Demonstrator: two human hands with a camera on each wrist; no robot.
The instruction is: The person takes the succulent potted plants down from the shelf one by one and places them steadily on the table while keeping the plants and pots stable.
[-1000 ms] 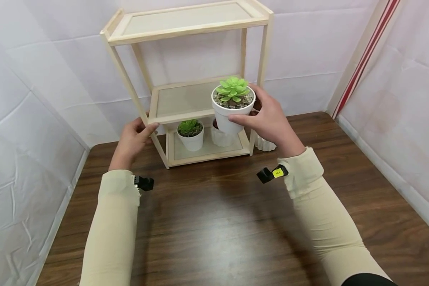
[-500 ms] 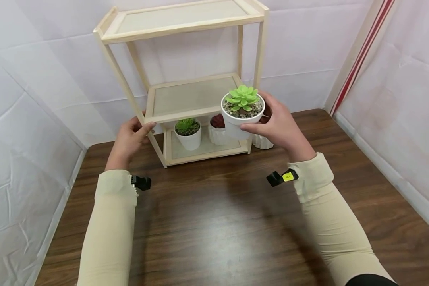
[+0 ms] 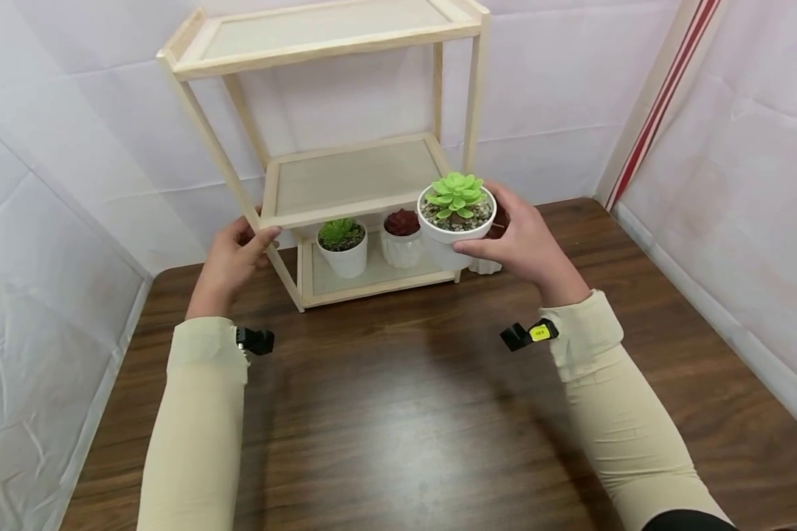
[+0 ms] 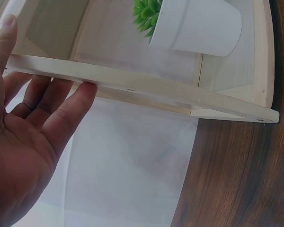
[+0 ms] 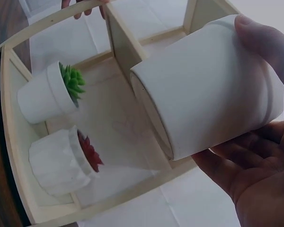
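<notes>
Below me, at six o'clock, is the bare table (image 3: 398,431). My right hand (image 3: 525,240), at three, grasps a succulent (image 3: 456,225) by its white pot, thumb in front; it hangs roughly upright toward two o'clock, before the shelf (image 3: 355,209). At nine, my left hand (image 3: 228,254) pinches the shelf's front post. On the bottom tier (image 3: 378,289), near twelve, stand a green plant (image 3: 342,251) and a red one (image 3: 401,247). A fluted pot (image 3: 485,266), partly hidden, sits outside toward three. White cloth (image 3: 345,107) hangs behind. I judge this a carrying step; the next move calls for a level wrist and a steadied frame.
</notes>
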